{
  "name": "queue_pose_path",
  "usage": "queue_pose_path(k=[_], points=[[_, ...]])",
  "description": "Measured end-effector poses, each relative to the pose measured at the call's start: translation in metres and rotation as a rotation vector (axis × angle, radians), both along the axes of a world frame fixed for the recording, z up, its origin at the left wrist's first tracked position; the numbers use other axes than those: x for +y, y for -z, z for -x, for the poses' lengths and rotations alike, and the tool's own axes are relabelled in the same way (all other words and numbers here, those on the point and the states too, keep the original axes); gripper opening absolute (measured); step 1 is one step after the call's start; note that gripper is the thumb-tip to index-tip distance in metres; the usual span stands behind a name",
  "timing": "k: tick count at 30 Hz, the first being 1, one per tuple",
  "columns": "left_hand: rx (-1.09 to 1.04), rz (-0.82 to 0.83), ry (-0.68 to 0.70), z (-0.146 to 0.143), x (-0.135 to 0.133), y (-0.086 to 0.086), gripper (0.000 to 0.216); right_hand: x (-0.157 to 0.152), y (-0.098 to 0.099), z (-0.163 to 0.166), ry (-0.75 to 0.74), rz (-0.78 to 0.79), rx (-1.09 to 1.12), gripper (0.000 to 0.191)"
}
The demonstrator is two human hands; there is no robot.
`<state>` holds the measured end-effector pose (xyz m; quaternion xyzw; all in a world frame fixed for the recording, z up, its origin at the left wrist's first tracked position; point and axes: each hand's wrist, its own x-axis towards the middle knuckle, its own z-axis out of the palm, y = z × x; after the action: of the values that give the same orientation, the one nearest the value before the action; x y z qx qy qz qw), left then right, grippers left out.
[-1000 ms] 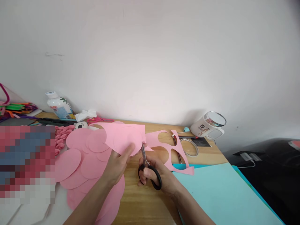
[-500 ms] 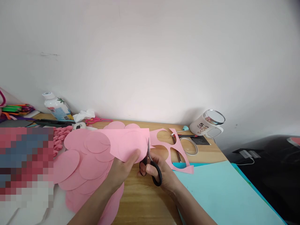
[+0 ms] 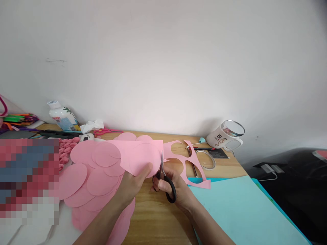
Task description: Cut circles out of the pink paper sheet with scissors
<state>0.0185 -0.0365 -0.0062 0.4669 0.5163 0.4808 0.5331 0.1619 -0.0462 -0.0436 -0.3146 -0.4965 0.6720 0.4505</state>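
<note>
My left hand (image 3: 134, 182) pinches a sheet of pink paper (image 3: 141, 154) with a circle drawn on it, holding it up over the wooden table (image 3: 155, 217). My right hand (image 3: 176, 190) grips black-handled scissors (image 3: 166, 182), whose blades point up along the sheet's right edge. A pile of cut pink paper circles (image 3: 87, 177) lies to the left of my left hand. A pink offcut with round holes (image 3: 186, 161) lies just right of the scissors.
Light blue paper sheets (image 3: 237, 207) cover the table's right part. At the back stand a white mug (image 3: 226, 136), a tape ring (image 3: 205, 159), a white bottle (image 3: 61, 115), pink scissors (image 3: 107, 131) and small pink pieces (image 3: 66, 146). Coloured sticks (image 3: 17, 120) lie far left. A blurred patch hides the left side.
The pink sheet turned and shifted right in my left hand. The scissors went from slanted left to nearly upright at the sheet's right edge. In the last half second almost nothing moved.
</note>
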Motion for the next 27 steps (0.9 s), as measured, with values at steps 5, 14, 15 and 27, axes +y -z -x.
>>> queue_pose_path(k=[5,14,15,27], points=[[-0.041,-0.004,0.014,0.0000,0.0012,0.0022,0.016,0.0002,-0.0011,0.0003,-0.008,0.009,0.011,0.031],[0.008,-0.033,0.041,0.0021,0.0039,0.0063,0.009,0.0006,0.0003,-0.0001,-0.003,0.030,0.018,0.028],[0.004,-0.035,0.046,0.0022,0.0040,0.0057,0.009,0.0007,0.0010,0.0000,-0.004,0.031,0.018,0.028],[-0.095,-0.034,0.035,0.0030,0.0033,0.0021,0.005,0.0001,0.0001,-0.0004,0.013,0.037,0.008,0.024]])
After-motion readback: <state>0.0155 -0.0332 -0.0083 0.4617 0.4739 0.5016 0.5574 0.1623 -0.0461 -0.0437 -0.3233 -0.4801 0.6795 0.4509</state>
